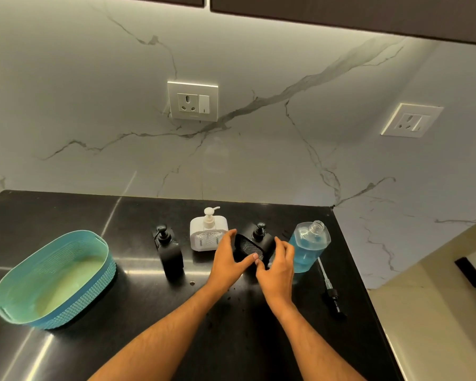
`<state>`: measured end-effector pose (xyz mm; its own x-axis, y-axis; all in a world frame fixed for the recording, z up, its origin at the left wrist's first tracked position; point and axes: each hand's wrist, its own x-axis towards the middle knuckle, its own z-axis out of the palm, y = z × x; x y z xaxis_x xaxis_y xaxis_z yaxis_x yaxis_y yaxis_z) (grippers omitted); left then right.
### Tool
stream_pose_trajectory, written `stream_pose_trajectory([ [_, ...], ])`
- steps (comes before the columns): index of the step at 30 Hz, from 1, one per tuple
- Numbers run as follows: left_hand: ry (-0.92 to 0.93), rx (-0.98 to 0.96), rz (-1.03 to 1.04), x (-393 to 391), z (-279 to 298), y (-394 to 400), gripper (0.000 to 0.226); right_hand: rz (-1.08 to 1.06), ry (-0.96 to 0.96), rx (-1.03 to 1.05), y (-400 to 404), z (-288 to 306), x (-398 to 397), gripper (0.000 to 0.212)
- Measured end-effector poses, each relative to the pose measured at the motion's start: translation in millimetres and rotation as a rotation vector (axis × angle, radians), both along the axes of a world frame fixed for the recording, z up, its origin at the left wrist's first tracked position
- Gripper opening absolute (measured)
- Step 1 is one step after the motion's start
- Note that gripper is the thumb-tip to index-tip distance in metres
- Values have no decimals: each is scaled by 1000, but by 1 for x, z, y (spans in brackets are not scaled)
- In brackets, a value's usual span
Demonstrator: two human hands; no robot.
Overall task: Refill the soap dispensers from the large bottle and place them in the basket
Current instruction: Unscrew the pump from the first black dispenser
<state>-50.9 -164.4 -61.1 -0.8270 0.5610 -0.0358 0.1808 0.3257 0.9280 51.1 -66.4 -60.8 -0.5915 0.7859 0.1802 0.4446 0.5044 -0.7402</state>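
Note:
A black soap dispenser with a mesh tray stands tilted near the middle of the black counter. My left hand grips its left side and front, and my right hand grips its right side. To its left stand a white dispenser and another black dispenser, both upright. The large clear bottle of blue soap stands uncapped just right of my right hand. Its pump lies on the counter in front of it. The teal basket sits at the left with nothing in it.
The counter ends at a marble wall behind the dispensers and drops off at the right edge past the pump. Two wall sockets are set in the marble above.

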Motion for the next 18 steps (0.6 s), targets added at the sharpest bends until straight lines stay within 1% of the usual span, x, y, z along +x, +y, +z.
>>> stream_pose_trajectory([
  [4, 4, -9, -38, -7, -1, 7, 93, -39, 24, -52, 2, -2, -7, 68],
  [7, 25, -15, -63, -8, -2, 9, 92, -55, 47, -79, 4, -2, -8, 64],
  [14, 86, -22, -81, -8, -7, 3, 88, -52, 73, -80, 2, -6, 1, 64],
  [18, 120, -15, -108, -9, -7, -7, 91, -14, 103, -89, -7, 1, 13, 62],
])
